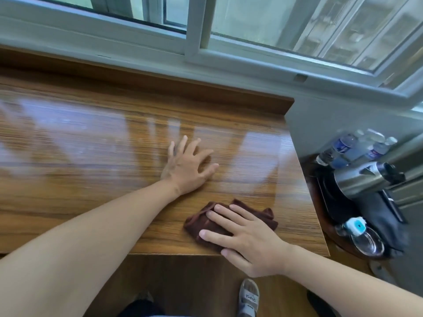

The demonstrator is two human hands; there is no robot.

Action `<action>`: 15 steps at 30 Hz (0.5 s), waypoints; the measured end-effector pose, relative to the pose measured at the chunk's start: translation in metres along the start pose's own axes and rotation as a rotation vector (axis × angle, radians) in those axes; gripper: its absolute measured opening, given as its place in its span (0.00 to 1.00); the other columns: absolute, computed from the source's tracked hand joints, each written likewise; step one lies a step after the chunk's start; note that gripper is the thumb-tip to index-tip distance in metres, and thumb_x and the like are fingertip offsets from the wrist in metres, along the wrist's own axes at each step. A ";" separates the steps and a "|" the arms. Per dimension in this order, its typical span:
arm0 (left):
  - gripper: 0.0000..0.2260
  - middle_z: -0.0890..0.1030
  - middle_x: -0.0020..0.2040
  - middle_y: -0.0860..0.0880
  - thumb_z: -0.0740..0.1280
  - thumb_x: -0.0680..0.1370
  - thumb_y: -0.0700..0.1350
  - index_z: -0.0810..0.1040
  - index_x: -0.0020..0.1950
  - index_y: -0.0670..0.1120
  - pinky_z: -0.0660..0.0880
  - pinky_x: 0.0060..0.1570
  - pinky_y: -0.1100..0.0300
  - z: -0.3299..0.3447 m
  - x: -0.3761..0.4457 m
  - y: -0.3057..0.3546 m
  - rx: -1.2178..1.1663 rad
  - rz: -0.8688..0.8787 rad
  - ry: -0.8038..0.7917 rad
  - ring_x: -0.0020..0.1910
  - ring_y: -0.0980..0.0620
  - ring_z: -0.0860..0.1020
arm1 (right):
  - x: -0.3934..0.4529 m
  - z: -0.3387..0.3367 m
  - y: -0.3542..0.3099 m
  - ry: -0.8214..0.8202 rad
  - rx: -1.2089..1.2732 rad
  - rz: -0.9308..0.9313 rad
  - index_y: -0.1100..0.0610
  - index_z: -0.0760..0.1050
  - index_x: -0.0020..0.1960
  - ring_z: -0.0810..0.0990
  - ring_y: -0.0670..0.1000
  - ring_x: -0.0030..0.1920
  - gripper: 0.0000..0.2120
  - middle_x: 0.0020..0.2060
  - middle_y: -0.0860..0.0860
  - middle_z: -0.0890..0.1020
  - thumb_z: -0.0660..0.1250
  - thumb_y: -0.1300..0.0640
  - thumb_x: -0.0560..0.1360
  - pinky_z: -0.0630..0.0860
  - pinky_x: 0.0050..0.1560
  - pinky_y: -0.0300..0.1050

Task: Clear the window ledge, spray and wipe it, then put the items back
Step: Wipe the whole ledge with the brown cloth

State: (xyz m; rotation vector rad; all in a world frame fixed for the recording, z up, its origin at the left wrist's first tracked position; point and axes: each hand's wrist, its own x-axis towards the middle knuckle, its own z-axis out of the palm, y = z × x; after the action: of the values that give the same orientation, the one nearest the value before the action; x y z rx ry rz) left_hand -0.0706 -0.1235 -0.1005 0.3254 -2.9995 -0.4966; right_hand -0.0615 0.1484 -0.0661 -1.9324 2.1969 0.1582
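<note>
Left hand flat, fingers spread, on glossy wooden window ledge; right hand, fingers straight, pressing crumpled brown cloth near ledge's front edge.

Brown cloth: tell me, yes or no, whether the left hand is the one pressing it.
No, the right hand presses the brown cloth flat; the left hand rests bare on the ledge.

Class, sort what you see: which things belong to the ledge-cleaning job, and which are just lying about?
Job: ledge; brown cloth pressed flat under the right hand; left hand resting on the wood; kettle, water bottles.
Lying about: sandal, window frame.
</note>
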 end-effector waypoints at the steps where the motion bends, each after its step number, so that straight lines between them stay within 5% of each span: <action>1: 0.29 0.62 0.82 0.52 0.45 0.79 0.72 0.70 0.75 0.64 0.44 0.79 0.38 0.001 -0.002 0.001 -0.015 0.055 0.008 0.83 0.44 0.51 | -0.003 -0.001 0.005 -0.005 0.001 -0.050 0.38 0.51 0.83 0.41 0.51 0.84 0.27 0.84 0.49 0.51 0.54 0.44 0.86 0.47 0.83 0.57; 5: 0.26 0.69 0.79 0.52 0.49 0.81 0.66 0.75 0.73 0.60 0.53 0.78 0.42 0.009 -0.001 0.010 -0.047 0.109 0.063 0.81 0.45 0.59 | -0.004 -0.004 0.034 -0.020 0.008 -0.135 0.38 0.51 0.83 0.41 0.49 0.84 0.27 0.84 0.49 0.53 0.54 0.45 0.86 0.47 0.83 0.55; 10: 0.24 0.73 0.76 0.46 0.52 0.82 0.58 0.77 0.72 0.52 0.59 0.76 0.41 0.023 0.002 0.013 -0.049 -0.052 0.172 0.78 0.37 0.65 | 0.007 -0.002 0.063 0.072 0.027 0.137 0.38 0.48 0.84 0.39 0.47 0.83 0.26 0.85 0.48 0.49 0.48 0.41 0.86 0.46 0.82 0.56; 15: 0.27 0.69 0.78 0.46 0.49 0.82 0.61 0.74 0.75 0.53 0.55 0.79 0.41 0.025 0.004 0.014 -0.017 -0.076 0.120 0.80 0.38 0.60 | -0.024 0.000 0.053 -0.004 0.019 -0.173 0.38 0.50 0.83 0.38 0.48 0.83 0.26 0.85 0.48 0.50 0.50 0.44 0.87 0.42 0.83 0.55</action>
State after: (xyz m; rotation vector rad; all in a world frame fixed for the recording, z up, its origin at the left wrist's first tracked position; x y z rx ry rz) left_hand -0.0802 -0.1035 -0.1193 0.4526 -2.8740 -0.4902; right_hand -0.1115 0.1785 -0.0637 -2.0970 2.0078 0.1128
